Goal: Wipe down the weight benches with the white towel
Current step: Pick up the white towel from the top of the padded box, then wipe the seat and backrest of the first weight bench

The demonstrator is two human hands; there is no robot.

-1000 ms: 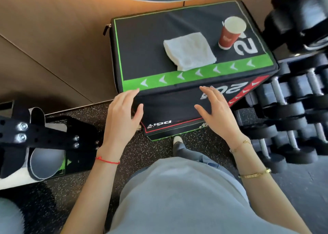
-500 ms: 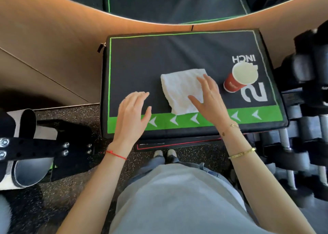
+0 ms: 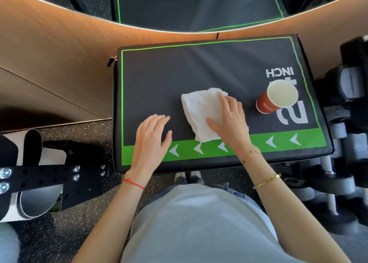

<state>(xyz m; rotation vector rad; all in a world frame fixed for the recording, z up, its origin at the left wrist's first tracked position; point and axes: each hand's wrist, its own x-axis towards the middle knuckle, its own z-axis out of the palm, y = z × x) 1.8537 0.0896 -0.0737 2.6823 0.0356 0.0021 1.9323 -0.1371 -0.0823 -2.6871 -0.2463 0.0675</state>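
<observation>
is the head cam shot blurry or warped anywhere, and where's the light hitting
Head view: wide-angle warp bends the wood wall and mirror edge into curves; the corners smear, worst at the dumbbell rack and lower left; the middle is sharp, with white towel, right hand, left hand and red cup crisp; a warm bright band glows under the mirror.

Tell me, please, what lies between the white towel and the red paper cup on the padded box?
Only bare black surface of the padded box lies between white towel and red paper cup, per the head view.
</observation>
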